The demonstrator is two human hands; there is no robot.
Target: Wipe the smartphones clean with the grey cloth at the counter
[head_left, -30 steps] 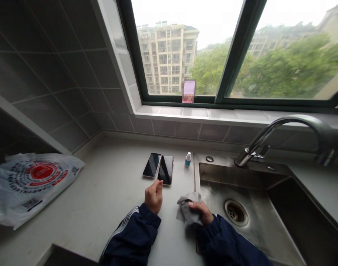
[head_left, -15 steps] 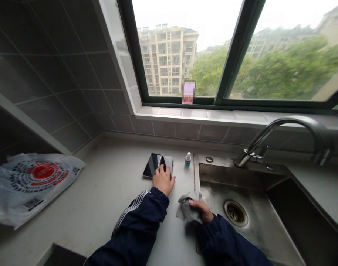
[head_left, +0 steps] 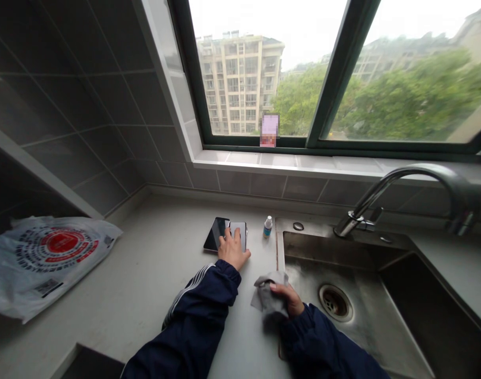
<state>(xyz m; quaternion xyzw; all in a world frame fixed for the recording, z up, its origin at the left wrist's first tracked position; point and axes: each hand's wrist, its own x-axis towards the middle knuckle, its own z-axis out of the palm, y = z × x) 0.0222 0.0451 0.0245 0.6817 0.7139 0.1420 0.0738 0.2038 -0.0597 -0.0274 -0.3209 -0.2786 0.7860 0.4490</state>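
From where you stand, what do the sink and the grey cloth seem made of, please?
The sink looks like stainless steel, with a dull metallic sheen. The grey cloth seems soft fabric, judging by its limp folds; the fibre cannot be told.

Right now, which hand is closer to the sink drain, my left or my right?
Right. Your right hand, gripping a grey cloth, is just left of the sink drain. Your left hand is farther left and toward the wall, resting on a phone.

Daylight from the window leaves warped edges dim.
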